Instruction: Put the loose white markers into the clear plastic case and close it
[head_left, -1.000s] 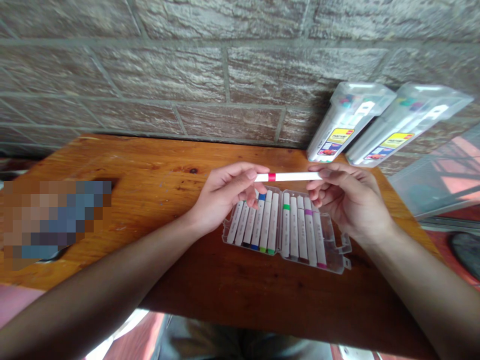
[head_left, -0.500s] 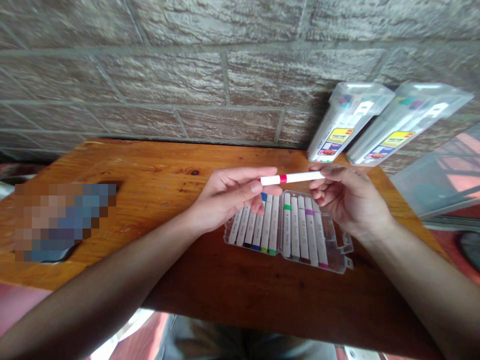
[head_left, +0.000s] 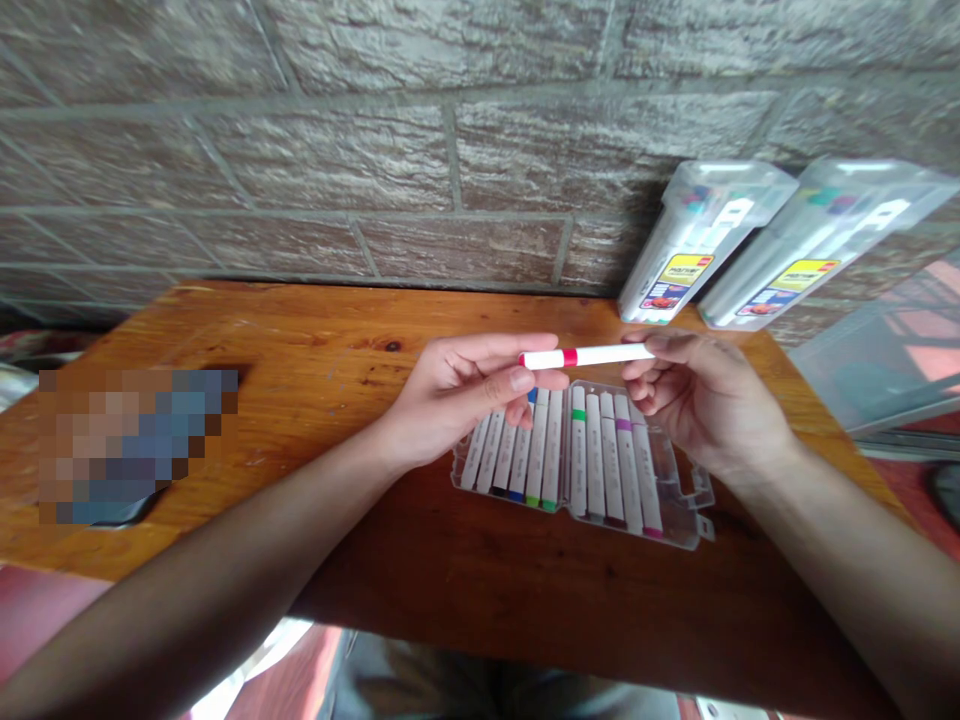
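Observation:
A white marker [head_left: 611,355] with a red band and a red end lies almost level between my two hands, above the table. My left hand [head_left: 457,395] has its red end between forefinger and thumb, in a loose grip with the other fingers curled below. At the plain end, my right hand [head_left: 697,395] pinches the marker between thumb and fingertips, its other fingers bent. Beneath the hands an opened clear plastic case [head_left: 682,530] lies on the wooden table [head_left: 525,590]. Several white markers [head_left: 596,455] with coloured ends lie side by side in it; my left fingers cover some tops.
Two clear marker boxes [head_left: 671,270] [head_left: 787,270] with yellow labels stand at the back right against the brick wall [head_left: 337,150]. A phone-like object [head_left: 139,450], mostly pixelated, lies on the table's left. A glass-like panel [head_left: 892,370] stands beyond the right edge.
The view has shifted slightly, so everything sits a little further right in the picture. Both hands keep the same hold on the marker.

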